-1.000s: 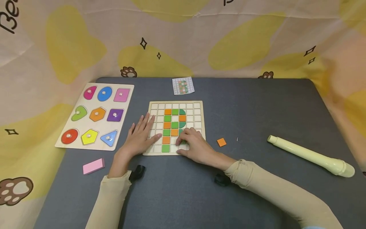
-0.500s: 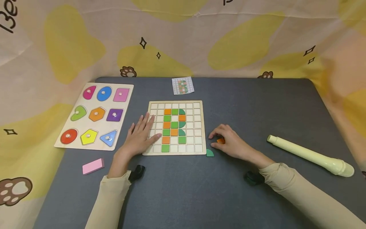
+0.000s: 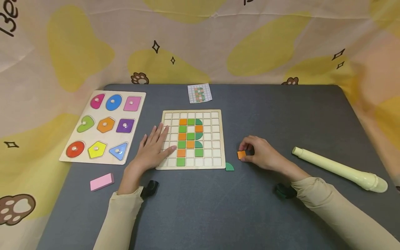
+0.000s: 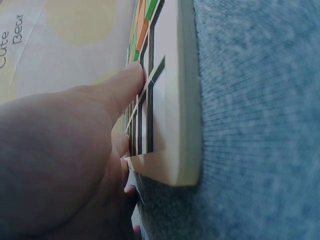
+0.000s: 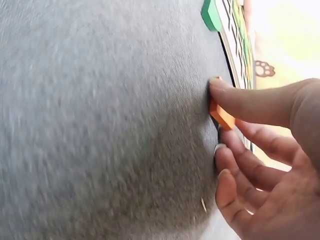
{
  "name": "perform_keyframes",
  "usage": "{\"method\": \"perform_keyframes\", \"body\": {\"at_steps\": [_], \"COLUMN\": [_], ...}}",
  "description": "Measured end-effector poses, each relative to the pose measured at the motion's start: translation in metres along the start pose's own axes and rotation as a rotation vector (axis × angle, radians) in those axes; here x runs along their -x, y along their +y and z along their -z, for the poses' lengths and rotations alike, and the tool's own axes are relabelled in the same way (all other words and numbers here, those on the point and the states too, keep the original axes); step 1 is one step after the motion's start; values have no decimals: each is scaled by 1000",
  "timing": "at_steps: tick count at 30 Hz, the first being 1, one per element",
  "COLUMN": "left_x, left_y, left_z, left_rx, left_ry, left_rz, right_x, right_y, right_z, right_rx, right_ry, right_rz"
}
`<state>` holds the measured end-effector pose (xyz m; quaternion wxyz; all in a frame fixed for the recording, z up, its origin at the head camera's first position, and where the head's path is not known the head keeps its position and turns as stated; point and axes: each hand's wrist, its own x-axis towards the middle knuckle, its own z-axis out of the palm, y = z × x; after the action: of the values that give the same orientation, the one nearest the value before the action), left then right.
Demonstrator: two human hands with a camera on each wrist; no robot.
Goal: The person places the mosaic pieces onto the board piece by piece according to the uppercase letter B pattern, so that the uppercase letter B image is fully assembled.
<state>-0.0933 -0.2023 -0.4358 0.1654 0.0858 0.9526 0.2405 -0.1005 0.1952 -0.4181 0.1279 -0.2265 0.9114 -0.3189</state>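
Observation:
A wooden grid board (image 3: 215,161) lies in front of me, with orange and green tiles set in its middle columns. My left hand (image 3: 150,149) rests on the board's left edge, fingers spread and straight; in the left wrist view its thumb (image 4: 131,77) touches the grid. To the right of the board, my right hand (image 3: 264,152) pinches an orange square tile (image 3: 241,155) between thumb and fingers, at the tabletop. The right wrist view has the orange tile (image 5: 223,117) tilted under the thumb. A green quarter-circle tile (image 3: 229,167) lies by the board's lower right corner.
A pattern card (image 3: 200,93) lies behind the board. On the left are a knobbed shape puzzle (image 3: 104,139) and a pink block (image 3: 102,182). A pale yellow tube (image 3: 339,170) lies at right. Patterned cloth (image 3: 200,41) hangs behind the table.
My right hand has left the board, moved right and taken hold of the orange tile. The green quarter-circle now lies beside the board's corner. My left hand has stayed in place.

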Motion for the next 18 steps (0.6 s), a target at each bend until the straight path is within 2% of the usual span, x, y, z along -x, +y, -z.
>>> {"method": "perform_keyframes", "body": {"at_steps": [9,15,18], "left_x": [-1,0,0], "left_y": [-1,-1,-1], "left_z": [-2,-1,-1], "left_rx": [-5,-4,-2], "left_ry": [1,8,10], "left_rz": [4,-1,-4], "right_x": [-12,-20,-24], "right_y": [-17,-30,-35], "right_z": [-25,-39,-42], "right_rx": [-156,-206,-257], "right_ry": [112,261,286], "right_rz": [-58,-49,-41]}}
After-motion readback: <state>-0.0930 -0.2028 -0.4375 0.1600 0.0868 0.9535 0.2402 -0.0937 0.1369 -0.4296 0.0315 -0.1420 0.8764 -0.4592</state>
